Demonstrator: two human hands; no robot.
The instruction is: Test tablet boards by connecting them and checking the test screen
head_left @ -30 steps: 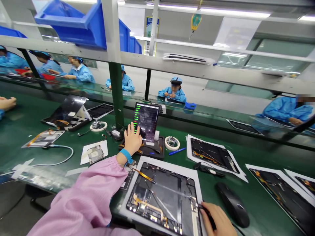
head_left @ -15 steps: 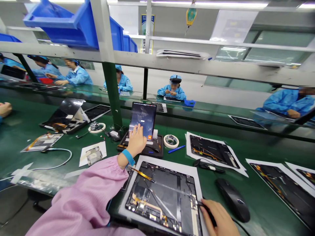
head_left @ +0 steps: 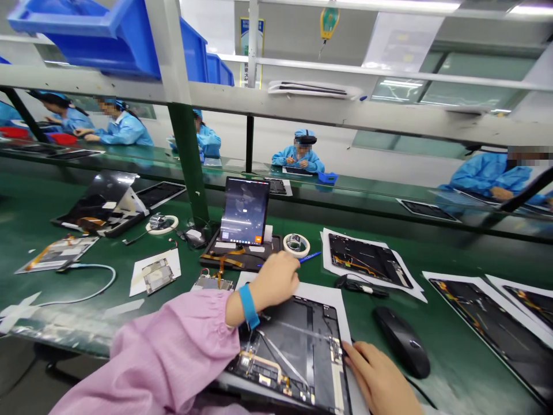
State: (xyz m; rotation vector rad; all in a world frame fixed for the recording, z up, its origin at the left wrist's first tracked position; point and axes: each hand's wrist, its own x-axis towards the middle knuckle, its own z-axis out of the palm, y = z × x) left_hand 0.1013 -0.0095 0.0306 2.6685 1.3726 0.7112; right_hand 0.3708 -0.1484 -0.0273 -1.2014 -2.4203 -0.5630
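Observation:
My left hand (head_left: 276, 280), with a blue wristband, is over the upper edge of an opened tablet housing (head_left: 298, 328). Its fingers are curled, and whatever they may hold is hidden. The housing lies on white sheet material, showing flat cables and small boards inside. My right hand (head_left: 380, 377) rests at the housing's right edge, fingers closed around a black cable plug that is mostly covered by the hand. A black cable (head_left: 421, 393) trails out behind it. Behind the housing, a lit tablet screen (head_left: 244, 210) leans upright on a black base (head_left: 207, 257) with orange flat cables.
A black mouse (head_left: 401, 341) lies right of my right hand. Tape rolls (head_left: 296, 245), a blue pen (head_left: 311, 257) and a circuit board (head_left: 158, 276) lie around. More opened housings (head_left: 369, 259) are at right. Co-workers in blue sit beyond the shelf frame (head_left: 188, 155).
My left hand has left the lit screen and come down right and nearer, over the housing, its fingers now curled. My right hand stays at the housing's right edge. The view has shifted slightly.

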